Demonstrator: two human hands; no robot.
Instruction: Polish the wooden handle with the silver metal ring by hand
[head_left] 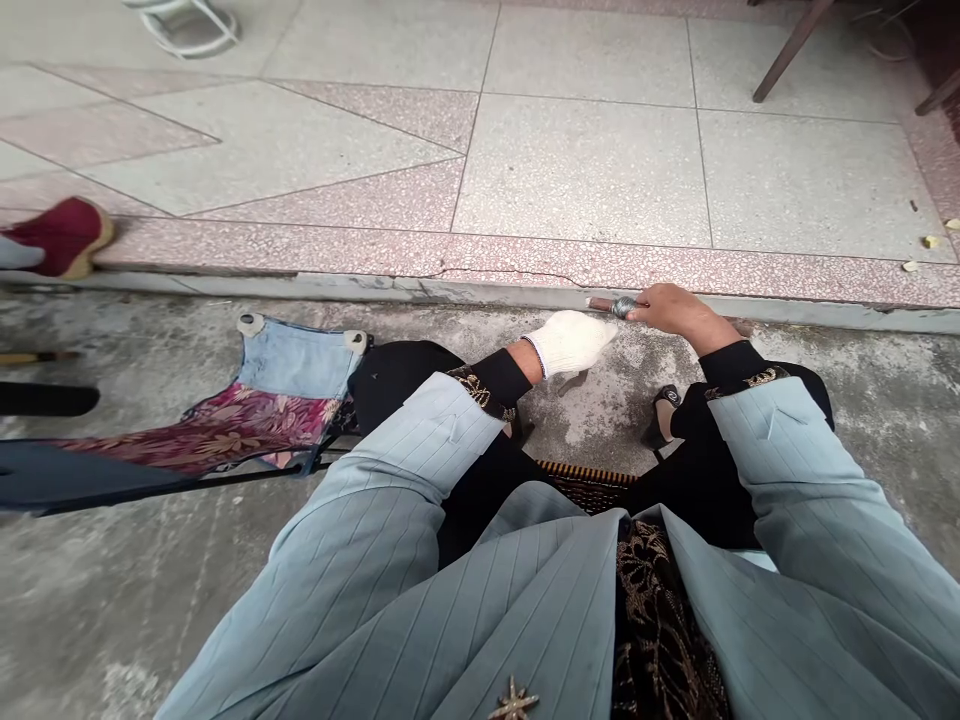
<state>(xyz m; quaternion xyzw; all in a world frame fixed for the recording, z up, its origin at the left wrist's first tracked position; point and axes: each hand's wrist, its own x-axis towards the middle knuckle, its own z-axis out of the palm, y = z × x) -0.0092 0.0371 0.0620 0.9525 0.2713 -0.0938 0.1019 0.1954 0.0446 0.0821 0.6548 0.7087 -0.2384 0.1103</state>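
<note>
Knife handle (pixel 611 305) held in right hand (pixel 675 310) grip; gloved left hand (pixel 570 343) curled beside; no writing legible

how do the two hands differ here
The left hand wears a white knit glove; the right hand is bare. The left hand rests flat and lower on the tool; the right hand grips its metal-banded handle at the step edge. Both come from black cuffs under pale blue sleeves.
</note>
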